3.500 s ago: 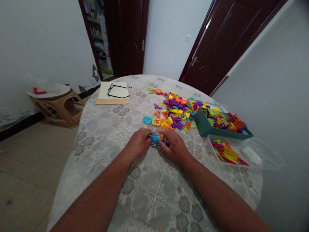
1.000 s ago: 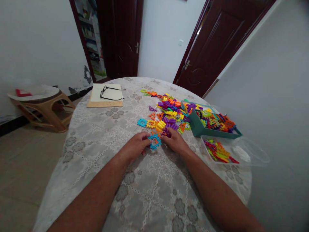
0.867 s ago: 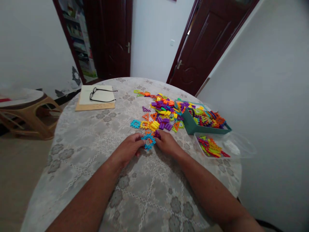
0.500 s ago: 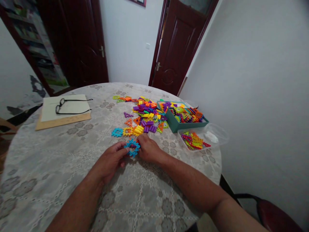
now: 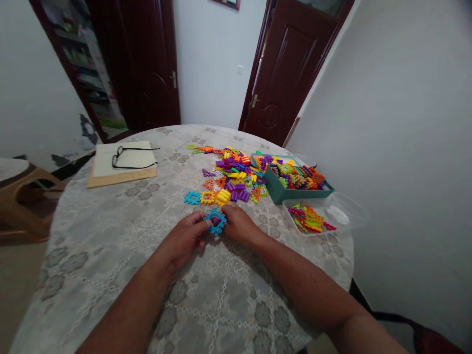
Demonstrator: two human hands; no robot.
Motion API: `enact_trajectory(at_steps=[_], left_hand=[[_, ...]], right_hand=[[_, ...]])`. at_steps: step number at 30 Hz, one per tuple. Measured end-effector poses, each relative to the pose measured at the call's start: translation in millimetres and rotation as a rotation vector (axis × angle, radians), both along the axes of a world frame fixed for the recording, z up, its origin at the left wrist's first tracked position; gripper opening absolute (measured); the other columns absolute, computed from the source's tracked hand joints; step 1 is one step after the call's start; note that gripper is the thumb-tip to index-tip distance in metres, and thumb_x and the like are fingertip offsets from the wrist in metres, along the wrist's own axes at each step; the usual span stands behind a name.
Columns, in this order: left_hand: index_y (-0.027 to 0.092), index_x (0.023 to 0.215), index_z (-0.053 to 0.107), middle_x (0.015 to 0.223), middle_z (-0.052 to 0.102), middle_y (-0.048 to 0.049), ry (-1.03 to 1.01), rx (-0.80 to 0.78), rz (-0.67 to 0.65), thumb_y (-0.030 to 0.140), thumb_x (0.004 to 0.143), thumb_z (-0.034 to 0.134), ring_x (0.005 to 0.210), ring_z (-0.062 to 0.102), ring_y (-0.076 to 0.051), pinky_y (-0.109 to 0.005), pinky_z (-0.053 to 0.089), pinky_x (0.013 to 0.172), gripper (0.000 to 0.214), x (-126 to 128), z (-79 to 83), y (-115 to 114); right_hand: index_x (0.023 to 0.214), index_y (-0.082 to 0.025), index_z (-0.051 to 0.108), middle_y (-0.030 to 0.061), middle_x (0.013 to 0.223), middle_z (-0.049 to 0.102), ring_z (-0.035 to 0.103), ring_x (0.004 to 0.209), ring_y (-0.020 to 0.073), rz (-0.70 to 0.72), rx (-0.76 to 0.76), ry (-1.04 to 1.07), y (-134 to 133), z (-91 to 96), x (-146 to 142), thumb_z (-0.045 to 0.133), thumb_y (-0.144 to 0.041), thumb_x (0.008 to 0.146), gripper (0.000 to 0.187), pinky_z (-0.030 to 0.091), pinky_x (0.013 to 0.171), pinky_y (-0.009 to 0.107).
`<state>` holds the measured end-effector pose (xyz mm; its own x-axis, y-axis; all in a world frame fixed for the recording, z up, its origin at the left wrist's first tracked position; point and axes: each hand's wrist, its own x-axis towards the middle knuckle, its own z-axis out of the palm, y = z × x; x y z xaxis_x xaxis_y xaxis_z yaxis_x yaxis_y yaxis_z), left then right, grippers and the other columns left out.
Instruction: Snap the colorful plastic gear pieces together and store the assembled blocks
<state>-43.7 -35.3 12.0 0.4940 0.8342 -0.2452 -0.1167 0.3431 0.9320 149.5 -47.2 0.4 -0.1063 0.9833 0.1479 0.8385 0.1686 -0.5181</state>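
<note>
Head-worn camera, the only view: it looked forward and down from above the near edge of the round bench (image 5: 110, 231), facing two dark doors (image 5: 280, 73) in the far wall (image 5: 214, 64). The left hand (image 5: 184, 238) and right hand (image 5: 239, 227), closed on a blue toothed frame (image 5: 216, 221), lay near the lens just below mid-frame, forearms (image 5: 140, 305) entering from the bottom edge; the wide lens bowed the walls' lines.

Left grip (image 5: 184, 237) and right grip (image 5: 239, 227) pinch a blue piece (image 5: 216, 221) from either side, low over the table (image 5: 110, 236). Just behind the blue piece lies a loose pile (image 5: 232, 172) of bright pieces. Behind and right of it stands a teal box (image 5: 280, 192), full of pieces; a clear tub (image 5: 350, 212) sits to its right. Glasses (image 5: 129, 155) on a pad (image 5: 121, 174) lie well behind it, to the left
</note>
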Motion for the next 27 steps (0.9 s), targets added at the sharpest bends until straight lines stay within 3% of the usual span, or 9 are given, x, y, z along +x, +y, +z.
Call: enact_trajectory(at_steps=[3, 9, 18, 22, 27], left_hand=[[0.016, 0.100, 0.071, 0.084, 0.067, -0.0042, 0.009, 0.019, 0.017, 0.038, 0.079, 0.079, 0.065, 0.055, -0.013, -0.021, 0.039, 0.047, 0.031, 1, -0.4, -1], [0.017, 0.103, 0.072, 0.088, 0.070, -0.0060, 0.035, 0.022, 0.010, 0.036, 0.079, 0.078, 0.068, 0.058, -0.013, -0.022, 0.039, 0.049, 0.031, 3, 0.6, -4], [0.016, 0.101, 0.074, 0.089, 0.072, -0.0073, 0.053, 0.062, 0.000, 0.040, 0.078, 0.080, 0.069, 0.059, -0.015, -0.024, 0.040, 0.051, 0.034, 1, 6.7, -7], [0.016, 0.100, 0.075, 0.087, 0.072, -0.0070, 0.068, 0.065, 0.024, 0.042, 0.076, 0.080, 0.068, 0.061, -0.016, -0.024, 0.040, 0.050, 0.035, 1, 9.7, -8], [0.017, 0.103, 0.075, 0.094, 0.075, -0.0081, 0.108, 0.081, 0.031, 0.044, 0.078, 0.080, 0.070, 0.062, -0.015, -0.022, 0.040, 0.051, 0.038, -2, 15.2, -6]], right_hand=[[0.088, -0.021, 0.062, 0.0055, 0.092, 0.062, 0.054, 0.087, 0.0207, 0.017, 0.017, 0.062, 2, -5.7, 3, 0.065, -0.023, 0.087, 0.003, 0.039, 0.074, 0.029], [0.080, -0.021, 0.060, 0.0026, 0.081, 0.060, 0.051, 0.078, 0.0183, 0.010, 0.032, 0.151, -1, -6.2, 4, 0.070, -0.024, 0.086, 0.012, 0.034, 0.068, 0.028], [0.089, -0.020, 0.066, 0.0024, 0.092, 0.059, 0.056, 0.087, 0.0187, -0.035, 0.077, 0.319, -11, -9.4, -2, 0.071, -0.025, 0.082, 0.010, 0.046, 0.075, 0.029], [0.112, -0.025, 0.068, 0.0032, 0.099, 0.067, 0.064, 0.090, 0.0212, -0.088, -0.052, 0.559, -5, -14.9, 1, 0.075, -0.025, 0.077, 0.036, 0.054, 0.075, 0.032], [0.111, -0.024, 0.070, 0.0009, 0.090, 0.070, 0.066, 0.074, 0.0175, -0.168, -0.170, 0.805, 3, 1.7, 22, 0.079, -0.026, 0.073, 0.040, 0.054, 0.065, 0.030]])
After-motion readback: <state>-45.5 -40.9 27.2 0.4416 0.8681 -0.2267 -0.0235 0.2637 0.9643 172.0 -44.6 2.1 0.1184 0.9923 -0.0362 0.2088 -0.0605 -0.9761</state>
